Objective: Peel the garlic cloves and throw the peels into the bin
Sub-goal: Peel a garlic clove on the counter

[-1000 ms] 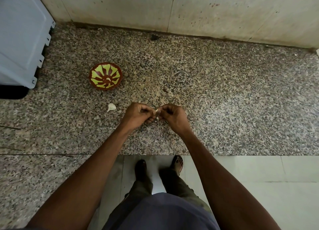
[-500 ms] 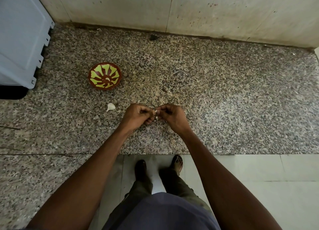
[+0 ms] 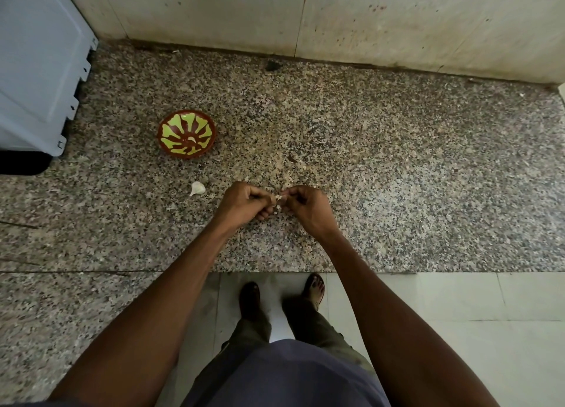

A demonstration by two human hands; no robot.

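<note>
Over the speckled granite counter (image 3: 397,168) my left hand (image 3: 244,203) and my right hand (image 3: 305,206) meet, fingers curled, both pinching one small pale garlic clove (image 3: 278,199) between their fingertips. Most of the clove is hidden by the fingers. A second white garlic clove (image 3: 197,188) lies on the counter to the left of my left hand. A red bowl with a yellow-green pattern (image 3: 186,137) stands further back on the left. No bin is plainly in view.
A pale blue-grey plastic box (image 3: 36,70) fills the far left corner, with a dark base (image 3: 21,162) under it. A tiled wall (image 3: 336,18) closes the back. The counter's front edge runs above a light tiled floor (image 3: 458,330) where my feet stand.
Both hands stay together on the clove with small finger movements. The view has shifted slightly; the loose clove and the bowl have not moved.
</note>
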